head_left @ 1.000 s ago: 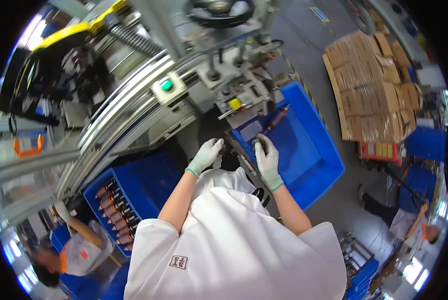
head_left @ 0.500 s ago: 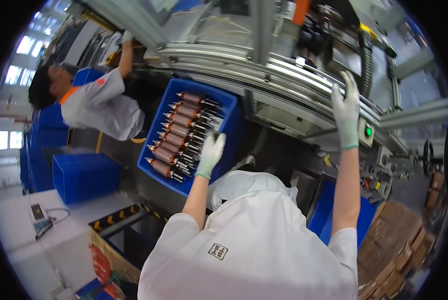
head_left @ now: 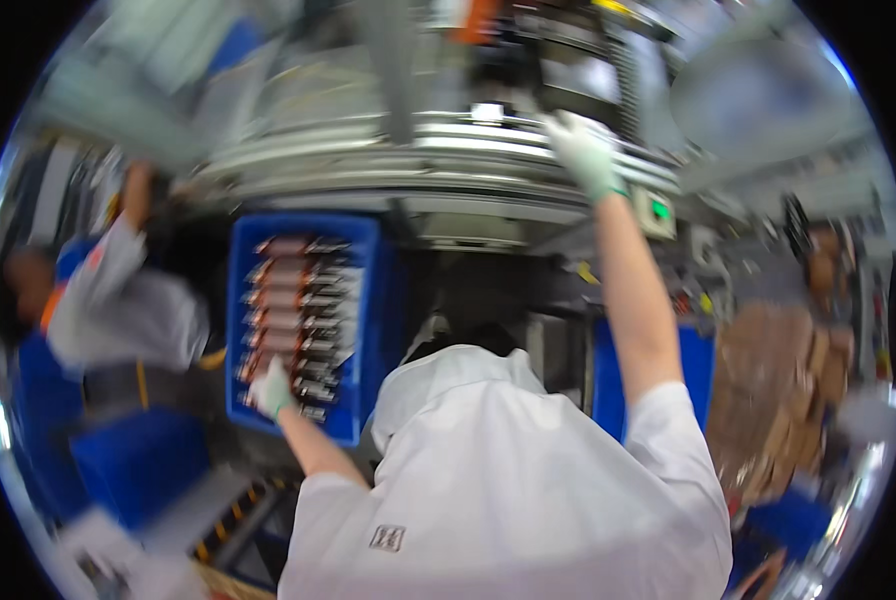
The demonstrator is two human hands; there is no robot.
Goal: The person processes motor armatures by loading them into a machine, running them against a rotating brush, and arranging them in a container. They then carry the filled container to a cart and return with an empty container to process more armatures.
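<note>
The picture is blurred by motion. My left hand [head_left: 268, 388], in a pale green glove, lies on the near end of a blue crate [head_left: 368, 300]. The crate holds several brown and silver motor rotors [head_left: 293, 300] laid in a row. Whether the fingers are closed on a rotor is too blurred to tell. My right hand [head_left: 583, 150], also gloved, is stretched far up with its fingers laid on the grey conveyor rail [head_left: 448, 140] of the machine. It holds nothing. My white-clad torso fills the lower middle.
A co-worker [head_left: 118, 310] in white, blue and orange stands at the left, one arm raised to the machine. A box with a green button [head_left: 658, 210] sits right of my forearm. A second blue bin [head_left: 703, 365], stacked cardboard [head_left: 768, 400] and another person [head_left: 828, 270] are at right.
The view has swung further and blurred. My left hand has dropped to the crate's near end, onto the rotors. My right hand has moved up from beside the green button to the conveyor rail.
</note>
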